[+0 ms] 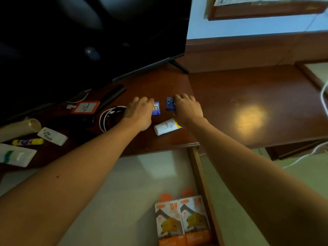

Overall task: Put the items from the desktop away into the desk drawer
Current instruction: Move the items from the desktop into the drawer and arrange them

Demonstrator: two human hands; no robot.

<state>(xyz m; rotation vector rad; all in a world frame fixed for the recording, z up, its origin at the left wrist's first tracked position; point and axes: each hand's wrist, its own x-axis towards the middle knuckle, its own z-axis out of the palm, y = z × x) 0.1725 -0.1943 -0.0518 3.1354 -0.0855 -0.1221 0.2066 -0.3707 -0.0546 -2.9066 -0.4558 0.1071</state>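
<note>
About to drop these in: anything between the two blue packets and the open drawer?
Nothing visible blocks it. The blue packets lie by the hands; the white tube lies nearer the edge, and the drawer is open below.

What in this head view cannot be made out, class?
- Left hand grip on blue packet: fingers cover its edge.
- Right hand grip on second blue packet: likewise.
- Orange boxes in drawer: bottom edge cuts them.
- Packet print: blurred.
</note>
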